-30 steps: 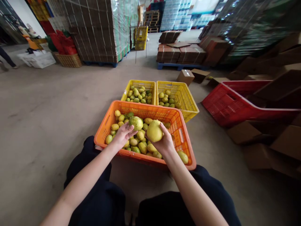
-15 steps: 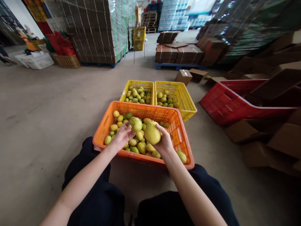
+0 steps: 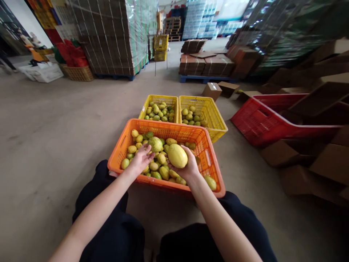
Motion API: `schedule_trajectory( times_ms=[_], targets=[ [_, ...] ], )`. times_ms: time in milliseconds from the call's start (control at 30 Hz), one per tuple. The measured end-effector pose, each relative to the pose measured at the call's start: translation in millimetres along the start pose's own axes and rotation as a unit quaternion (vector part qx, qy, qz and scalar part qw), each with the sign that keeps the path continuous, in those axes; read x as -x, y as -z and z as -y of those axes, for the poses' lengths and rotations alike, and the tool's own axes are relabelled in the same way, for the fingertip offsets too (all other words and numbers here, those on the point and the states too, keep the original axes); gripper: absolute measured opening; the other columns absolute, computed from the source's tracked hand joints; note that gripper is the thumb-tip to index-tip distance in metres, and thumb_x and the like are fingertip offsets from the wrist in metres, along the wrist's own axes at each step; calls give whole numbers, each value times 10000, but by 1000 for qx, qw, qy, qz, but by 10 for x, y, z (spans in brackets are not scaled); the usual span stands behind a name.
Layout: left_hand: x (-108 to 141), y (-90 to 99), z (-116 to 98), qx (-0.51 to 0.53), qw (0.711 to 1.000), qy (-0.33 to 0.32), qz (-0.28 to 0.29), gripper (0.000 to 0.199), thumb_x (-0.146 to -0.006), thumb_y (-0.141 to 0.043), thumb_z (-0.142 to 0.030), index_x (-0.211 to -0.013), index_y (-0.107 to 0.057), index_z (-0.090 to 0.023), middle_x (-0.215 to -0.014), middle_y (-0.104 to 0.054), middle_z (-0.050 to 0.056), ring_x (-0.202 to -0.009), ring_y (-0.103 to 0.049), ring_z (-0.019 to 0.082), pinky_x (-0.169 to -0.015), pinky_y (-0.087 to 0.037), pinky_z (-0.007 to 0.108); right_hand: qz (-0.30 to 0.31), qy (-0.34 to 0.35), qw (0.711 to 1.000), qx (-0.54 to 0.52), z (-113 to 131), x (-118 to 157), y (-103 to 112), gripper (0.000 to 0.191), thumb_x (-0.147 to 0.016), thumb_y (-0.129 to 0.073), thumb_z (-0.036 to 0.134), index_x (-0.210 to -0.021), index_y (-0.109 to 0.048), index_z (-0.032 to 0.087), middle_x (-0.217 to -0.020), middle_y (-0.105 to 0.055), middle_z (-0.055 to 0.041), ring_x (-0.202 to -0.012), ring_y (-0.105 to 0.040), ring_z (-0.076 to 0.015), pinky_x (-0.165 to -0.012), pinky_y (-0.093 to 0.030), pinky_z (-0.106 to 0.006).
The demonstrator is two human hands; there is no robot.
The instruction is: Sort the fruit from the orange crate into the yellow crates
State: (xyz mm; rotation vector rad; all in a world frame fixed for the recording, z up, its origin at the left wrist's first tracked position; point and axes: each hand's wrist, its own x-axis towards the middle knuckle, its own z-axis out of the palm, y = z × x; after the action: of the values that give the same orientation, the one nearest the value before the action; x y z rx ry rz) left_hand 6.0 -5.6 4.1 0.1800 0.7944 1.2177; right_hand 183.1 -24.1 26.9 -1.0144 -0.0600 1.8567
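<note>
My left hand holds a mottled green-yellow fruit, thumb and fingertips at its near left side. In my right hand lies a smooth, oval yellow fruit, larger than most others here and somewhat mango-like; the fingers curl under it and are partly hidden. Both hands are over an orange plastic crate that stands right in front of my knees. Many yellow and green fruits cover its bottom, and one large yellow-green fruit sits in its near right corner.
Two yellow crates with similar fruits stand just beyond the orange one. On the right are a red crate and open cardboard boxes. Farther off, flattened cartons sit on a blue pallet, beside a tall wrapped stack.
The yellow fruit in my right hand has been turned so its long side faces me, and the palm has rolled further beneath it. My left hand has hardly moved.
</note>
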Motion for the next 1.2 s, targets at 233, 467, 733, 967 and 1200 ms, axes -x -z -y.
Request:
schedule_trajectory(
  times_ms=[233, 467, 733, 967, 1200],
  targets=[
    [33, -12, -41, 40, 997, 53, 42, 168, -862, -485, -82, -901, -633, -149, -804, -688, 59, -716, -659, 174, -635, -522, 279, -18, 46, 999, 8, -39, -16, -20, 162, -862, -556, 320, -878, -638, 182, -656, -715, -55, -675, -710, -245, -608, -581, -365],
    [49, -18, -88, 31, 992, 88, 90, 363, -897, -403, -182, -1158, -648, -117, -913, -707, 108, -708, -633, 185, -585, -468, 273, -16, 32, 999, -13, -76, -99, 7, 144, -837, -519, 277, -805, -632, 195, -606, -693, -47, -686, -716, -258, -622, -588, -386],
    [50, -20, -67, -24, 984, 139, 105, 332, -875, -535, -385, -877, -665, -79, -704, -645, 96, -566, -582, 160, -471, -425, 226, -29, 8, 999, -14, -154, -32, -104, 249, -915, -438, 313, -840, -629, 172, -632, -711, -63, -633, -708, -232, -617, -591, -375],
    [54, -8, -143, -23, 985, 143, 96, 331, -897, -372, -303, -852, -631, -101, -723, -630, 95, -537, -585, 144, -433, -469, 205, 30, 21, 999, -11, -129, 2, -95, 260, -892, -497, 330, -994, -651, 147, -673, -727, -77, -643, -715, -242, -595, -597, -362],
    [58, -9, -161, 57, 990, 115, 52, 216, -823, -416, -224, -787, -610, -138, -733, -650, 79, -665, -650, 178, -573, -562, 272, 23, 52, 998, 1, -152, -22, -99, 233, -822, -565, 284, -989, -650, 146, -670, -728, -67, -635, -713, -243, -567, -594, -348]
  ],
)
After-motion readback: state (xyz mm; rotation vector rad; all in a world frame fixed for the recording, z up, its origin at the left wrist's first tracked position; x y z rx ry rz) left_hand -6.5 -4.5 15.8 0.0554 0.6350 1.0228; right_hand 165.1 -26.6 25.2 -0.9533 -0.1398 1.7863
